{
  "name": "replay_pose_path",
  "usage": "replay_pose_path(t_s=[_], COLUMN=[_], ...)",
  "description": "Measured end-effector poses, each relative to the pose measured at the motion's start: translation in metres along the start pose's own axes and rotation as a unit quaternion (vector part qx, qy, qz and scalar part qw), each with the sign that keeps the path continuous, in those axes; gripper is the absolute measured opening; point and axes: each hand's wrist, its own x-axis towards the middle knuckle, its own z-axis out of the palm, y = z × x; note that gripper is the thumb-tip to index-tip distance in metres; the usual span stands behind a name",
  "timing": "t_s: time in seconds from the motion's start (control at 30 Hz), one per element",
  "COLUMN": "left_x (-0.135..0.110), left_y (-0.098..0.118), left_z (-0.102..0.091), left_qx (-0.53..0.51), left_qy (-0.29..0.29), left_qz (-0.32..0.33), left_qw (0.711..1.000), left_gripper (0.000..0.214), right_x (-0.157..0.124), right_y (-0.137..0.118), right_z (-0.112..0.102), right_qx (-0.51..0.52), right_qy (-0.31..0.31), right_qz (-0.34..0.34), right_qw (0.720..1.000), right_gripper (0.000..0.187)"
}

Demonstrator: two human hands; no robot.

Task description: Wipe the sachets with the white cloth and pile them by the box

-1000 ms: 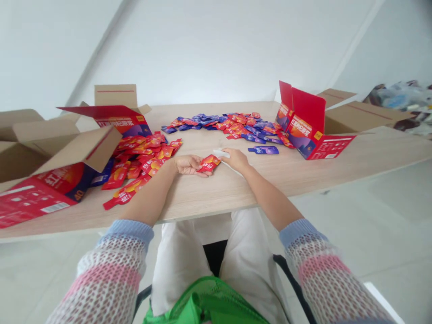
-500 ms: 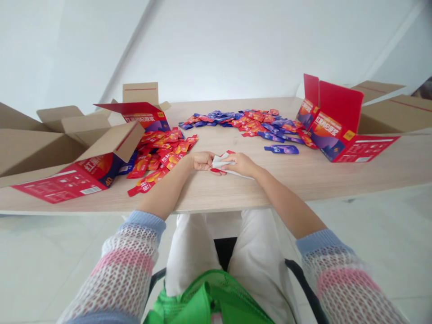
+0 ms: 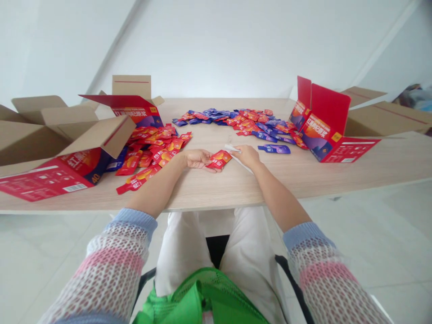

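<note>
My left hand (image 3: 200, 159) holds a red sachet (image 3: 220, 159) with orange fruit printed on it, its face turned up, just above the table's middle. The fingers lie under and along the sachet's left end. My right hand (image 3: 247, 155) is closed on a white cloth or tissue (image 3: 232, 148) beside the sachet's right end; whether the cloth touches the sachet I cannot tell. Left of my left hand lies a heap of red sachets (image 3: 164, 155). A lone purple sachet (image 3: 274, 149) rests to the right of my right hand.
Mixed red and purple sachets (image 3: 249, 120) form an arc along the back of the wooden table (image 3: 216, 193). Open cartons stand at the left: a large one (image 3: 60, 173) and a smaller one (image 3: 135, 110) behind it. Another open red carton (image 3: 332, 130) stands at the right.
The white cloth has come off the red sachet to the right with my right hand, so the sachet's printed face now shows. The view has shifted slightly.
</note>
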Motion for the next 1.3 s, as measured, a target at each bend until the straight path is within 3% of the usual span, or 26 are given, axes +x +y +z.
replay_pose_path(t_s=[0.1, 0.27, 0.43, 0.53, 0.73, 1.0, 1.07, 1.17, 1.3], left_x=[0.0, 0.001, 0.004, 0.005, 0.002, -0.001, -0.001, 0.0, 0.001], left_y=[0.0, -0.002, -0.004, -0.004, -0.001, -0.006, -0.007, -0.006, -0.005], left_z=[0.002, 0.003, -0.001, -0.002, 0.001, 0.007, 0.006, 0.003, -0.001], left_qx=[-0.001, 0.014, 0.022, 0.019, 0.007, 0.003, 0.003, -0.001, -0.01], left_qy=[0.0, 0.008, 0.031, 0.031, 0.016, 0.054, 0.06, 0.06, 0.056], left_qz=[0.008, 0.013, 0.02, 0.015, 0.007, 0.041, 0.038, 0.035, 0.032], left_qw=[1.0, 1.0, 0.999, 0.999, 1.0, 0.998, 0.997, 0.998, 0.998], left_gripper=[0.045, 0.047, 0.056, 0.053, 0.044, 0.049, 0.049, 0.047, 0.047], right_x=[-0.003, -0.014, -0.02, -0.018, -0.008, 0.0, -0.001, -0.004, -0.011], right_y=[0.001, -0.013, -0.035, -0.036, -0.017, 0.002, 0.005, 0.004, -0.01], right_z=[-0.005, -0.009, -0.001, 0.002, 0.001, -0.002, -0.005, -0.008, -0.004], right_qx=[0.028, 0.123, 0.122, 0.066, -0.03, -0.044, -0.026, -0.009, -0.032], right_qy=[0.026, 0.062, -0.057, -0.072, -0.036, 0.007, 0.019, 0.026, -0.01], right_qz=[-0.022, -0.147, -0.252, -0.232, -0.096, 0.055, 0.05, -0.01, -0.095], right_qw=[0.999, 0.98, 0.958, 0.968, 0.994, 0.997, 0.998, 1.0, 0.995], right_gripper=[0.046, 0.044, 0.046, 0.05, 0.051, 0.054, 0.054, 0.056, 0.05])
